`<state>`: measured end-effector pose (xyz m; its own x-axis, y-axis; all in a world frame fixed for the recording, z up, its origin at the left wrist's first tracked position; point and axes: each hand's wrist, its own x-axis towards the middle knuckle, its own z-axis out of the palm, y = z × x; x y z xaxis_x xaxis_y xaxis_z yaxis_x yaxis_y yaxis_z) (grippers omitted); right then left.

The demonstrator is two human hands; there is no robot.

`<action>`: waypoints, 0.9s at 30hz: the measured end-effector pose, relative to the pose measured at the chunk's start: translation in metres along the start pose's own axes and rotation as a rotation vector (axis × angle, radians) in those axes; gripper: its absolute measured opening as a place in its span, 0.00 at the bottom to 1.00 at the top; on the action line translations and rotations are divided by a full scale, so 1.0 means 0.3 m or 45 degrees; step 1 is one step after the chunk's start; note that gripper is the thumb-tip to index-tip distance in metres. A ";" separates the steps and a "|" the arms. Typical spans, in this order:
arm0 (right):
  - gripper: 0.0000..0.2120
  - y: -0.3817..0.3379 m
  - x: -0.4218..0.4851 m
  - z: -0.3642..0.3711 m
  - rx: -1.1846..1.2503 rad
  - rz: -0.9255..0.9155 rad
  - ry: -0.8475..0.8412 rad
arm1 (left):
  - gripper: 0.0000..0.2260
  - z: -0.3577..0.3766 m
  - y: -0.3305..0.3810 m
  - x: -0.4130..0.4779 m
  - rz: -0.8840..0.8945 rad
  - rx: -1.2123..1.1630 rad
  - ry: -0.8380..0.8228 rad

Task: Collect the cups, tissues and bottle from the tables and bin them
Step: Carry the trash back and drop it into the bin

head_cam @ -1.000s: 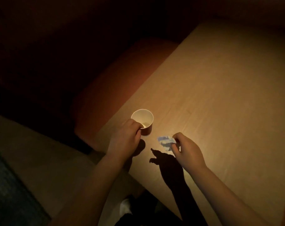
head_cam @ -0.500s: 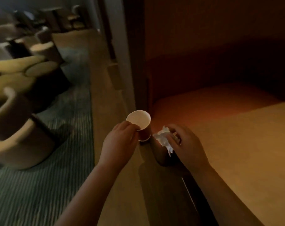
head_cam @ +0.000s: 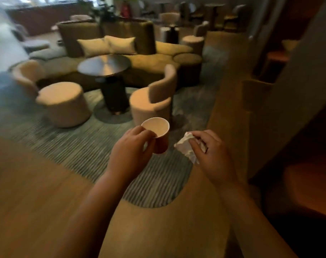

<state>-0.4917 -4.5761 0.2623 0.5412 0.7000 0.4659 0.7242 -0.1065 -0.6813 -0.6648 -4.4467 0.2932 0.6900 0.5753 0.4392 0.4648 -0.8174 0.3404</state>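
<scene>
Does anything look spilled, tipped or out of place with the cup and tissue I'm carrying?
Nothing stands out. The left hand holds the paper cup by its rim, mouth up, with no spill showing. The right hand pinches the crumpled tissue. The room behind is blurred, so small details there cannot be judged.

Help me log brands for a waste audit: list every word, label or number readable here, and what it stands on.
None can be read.
The cup in the left hand shows no print on its visible side.
The tissue in the right hand looks plain white.
The round table behind shows none; farther back is too blurred.
</scene>
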 end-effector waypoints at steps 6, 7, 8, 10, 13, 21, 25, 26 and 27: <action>0.09 -0.270 0.144 0.395 0.128 -0.134 -0.298 | 0.07 -0.212 -0.397 -0.155 -0.283 0.051 0.109; 0.09 -0.306 0.164 0.459 0.139 -0.169 -0.345 | 0.06 -0.232 -0.453 -0.174 -0.328 0.061 0.132; 0.09 -0.339 0.182 0.522 0.149 -0.203 -0.393 | 0.06 -0.246 -0.506 -0.190 -0.370 0.068 0.154; 0.09 -0.392 0.218 0.644 0.163 -0.257 -0.492 | 0.06 -0.264 -0.610 -0.210 -0.442 0.076 0.189; 0.10 -0.446 0.289 0.837 0.173 -0.314 -0.599 | 0.06 -0.274 -0.778 -0.211 -0.513 0.104 0.201; 0.11 -0.609 0.680 1.422 0.267 -0.409 -0.751 | 0.05 -0.397 -1.310 -0.015 -0.727 0.278 0.208; 0.10 -0.746 0.890 1.662 0.313 -0.481 -0.806 | 0.06 -0.521 -1.538 0.125 -0.779 0.341 0.208; 0.10 -0.780 0.934 1.718 0.333 -0.502 -0.813 | 0.06 -0.549 -1.592 0.150 -0.790 0.358 0.218; 0.09 -0.814 0.972 1.775 0.353 -0.523 -0.825 | 0.06 -0.572 -1.647 0.170 -0.804 0.377 0.230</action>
<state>-0.7384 -3.9699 0.2638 -0.1607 0.9235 0.3482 0.6330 0.3671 -0.6816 -0.9543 -4.0083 0.2901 0.1495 0.9161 0.3721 0.8934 -0.2864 0.3462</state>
